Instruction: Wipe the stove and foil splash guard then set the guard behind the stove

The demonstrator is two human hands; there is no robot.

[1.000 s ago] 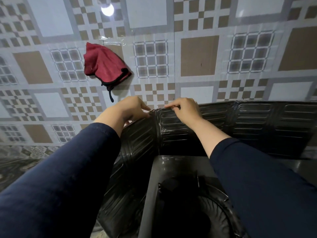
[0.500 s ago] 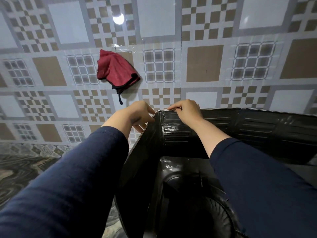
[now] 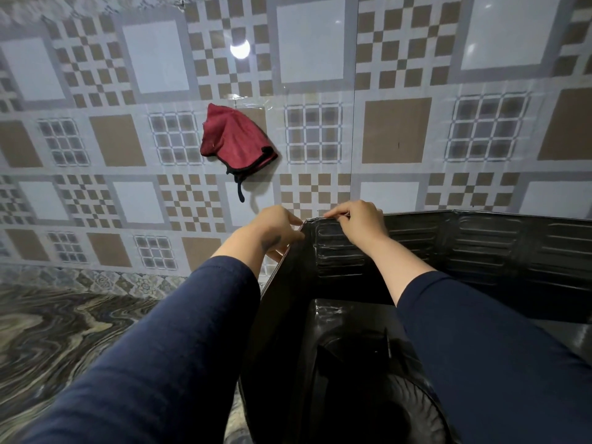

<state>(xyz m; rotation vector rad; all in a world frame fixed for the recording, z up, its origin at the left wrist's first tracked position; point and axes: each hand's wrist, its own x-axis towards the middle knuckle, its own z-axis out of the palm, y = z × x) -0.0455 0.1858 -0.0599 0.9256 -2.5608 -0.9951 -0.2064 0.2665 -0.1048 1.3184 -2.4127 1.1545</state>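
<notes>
The dark ribbed foil splash guard [image 3: 487,248] stands upright behind and along the left side of the black stove [image 3: 346,318]. It bends at a corner near the tiled wall. My left hand [image 3: 275,229] holds the top edge of the left side panel at that corner, fingers curled over it. Just right of the corner, my right hand [image 3: 358,224] pinches the top edge of the back panel. The stove's burner [image 3: 397,408] shows between my two arms. Both sleeves hide much of the stove top.
A red cloth [image 3: 237,142] hangs on the patterned tile wall [image 3: 397,129] above the left hand. A marbled countertop [image 3: 64,331] stretches to the left of the stove.
The left side panel has swung from a slant to nearly straight along the stove's left side. Both hands kept their hold at the corner. The camera view has tilted down and shifted left.
</notes>
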